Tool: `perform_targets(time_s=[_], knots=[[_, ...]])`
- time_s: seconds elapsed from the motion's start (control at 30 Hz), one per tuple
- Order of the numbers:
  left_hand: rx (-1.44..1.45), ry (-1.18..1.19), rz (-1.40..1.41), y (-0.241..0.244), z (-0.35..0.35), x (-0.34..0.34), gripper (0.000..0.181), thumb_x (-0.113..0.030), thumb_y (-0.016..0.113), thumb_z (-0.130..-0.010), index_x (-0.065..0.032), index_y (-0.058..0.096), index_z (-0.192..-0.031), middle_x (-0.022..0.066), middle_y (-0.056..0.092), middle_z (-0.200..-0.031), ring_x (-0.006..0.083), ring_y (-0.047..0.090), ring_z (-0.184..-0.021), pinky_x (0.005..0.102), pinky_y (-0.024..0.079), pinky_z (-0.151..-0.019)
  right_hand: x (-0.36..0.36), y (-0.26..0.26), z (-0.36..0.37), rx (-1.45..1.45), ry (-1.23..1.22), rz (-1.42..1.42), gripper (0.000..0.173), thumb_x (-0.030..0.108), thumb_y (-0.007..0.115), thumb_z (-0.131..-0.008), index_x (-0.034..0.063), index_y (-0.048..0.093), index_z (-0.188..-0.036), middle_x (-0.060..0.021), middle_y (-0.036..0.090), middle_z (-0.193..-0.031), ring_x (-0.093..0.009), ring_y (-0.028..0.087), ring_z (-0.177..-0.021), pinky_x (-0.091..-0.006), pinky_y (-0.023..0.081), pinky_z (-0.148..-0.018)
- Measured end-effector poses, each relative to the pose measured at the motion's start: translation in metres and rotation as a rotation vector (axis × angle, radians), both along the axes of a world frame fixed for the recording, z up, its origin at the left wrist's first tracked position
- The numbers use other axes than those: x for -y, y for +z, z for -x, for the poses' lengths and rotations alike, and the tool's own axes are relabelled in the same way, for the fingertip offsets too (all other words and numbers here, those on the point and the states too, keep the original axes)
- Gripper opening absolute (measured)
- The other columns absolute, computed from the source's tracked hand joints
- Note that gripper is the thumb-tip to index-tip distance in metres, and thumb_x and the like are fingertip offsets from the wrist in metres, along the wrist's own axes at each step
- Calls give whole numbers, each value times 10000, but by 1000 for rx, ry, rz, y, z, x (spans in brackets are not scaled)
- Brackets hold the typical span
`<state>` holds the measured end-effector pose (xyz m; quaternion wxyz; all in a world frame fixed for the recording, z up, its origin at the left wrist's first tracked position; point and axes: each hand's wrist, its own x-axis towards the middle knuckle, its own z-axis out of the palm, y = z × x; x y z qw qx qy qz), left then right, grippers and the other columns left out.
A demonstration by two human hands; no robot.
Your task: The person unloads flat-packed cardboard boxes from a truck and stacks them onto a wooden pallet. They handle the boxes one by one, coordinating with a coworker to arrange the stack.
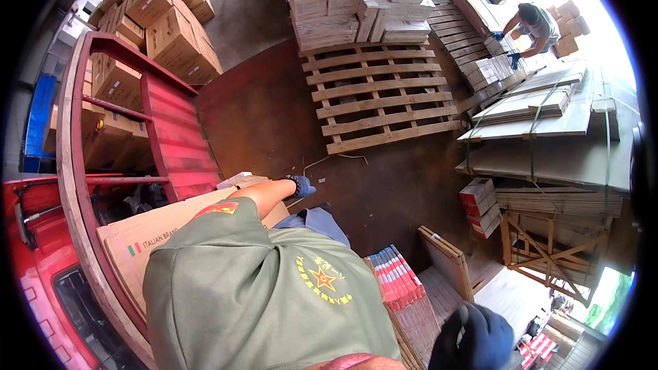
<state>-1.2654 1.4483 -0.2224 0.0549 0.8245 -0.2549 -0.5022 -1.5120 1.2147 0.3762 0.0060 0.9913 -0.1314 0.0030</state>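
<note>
My left hand point(304, 186), in a blue glove, is held out past the edge of a large flat cardboard carton point(154, 218) that bears printing. No object shows in it, and its fingers are too small to make out. Close to the camera at the lower right is my right hand point(475, 336) in a dark blue glove, blurred, its fingers seemingly curled. Whether it holds anything is hidden. Beyond it stands a row of narrow red-and-white boxes point(398, 272) on edge, beside an upright wood-edged panel point(447, 262).
A bare-slatted wooden pallet point(383, 95) lies ahead on the brown truck bed point(247, 113), backed by wrapped cartons point(329, 5). Left are a red metal rail frame point(177, 133) and stacked cardboard boxes point(175, 36). Right are strapped slabs point(534, 113) and a gloved person point(537, 28) bending over boxes.
</note>
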Motion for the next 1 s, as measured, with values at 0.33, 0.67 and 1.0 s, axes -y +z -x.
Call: perform_targets(time_s=[0.33,0.67,1.0], knots=[[-100,126,-63,18,-2,-9,583,-471,486,-896,10,681,-1161,260,656,-1195,381,638,-1122,465,482,-958,40,-238,43,-91,-556,-414,403,346,599,-960,18,637,-728,-231,612,-721,-414,592,-652,-466,444,-585],[215,-640,391,-53,29,-61,516,-190,777,-724,-57,552,-1169,192,683,-980,402,648,-952,492,529,-818,93,-447,198,-497,-895,-633,583,517,422,-932,25,731,-984,-272,680,-1041,-435,654,-1002,-499,505,-893],[10,-452,198,-28,0,8,320,-258,644,-870,-94,590,-1139,171,677,-948,336,659,-825,440,552,-706,29,-568,346,-511,-1286,-993,553,521,485,-898,54,740,-1050,-219,718,-1072,-336,710,-996,-469,533,-848]])
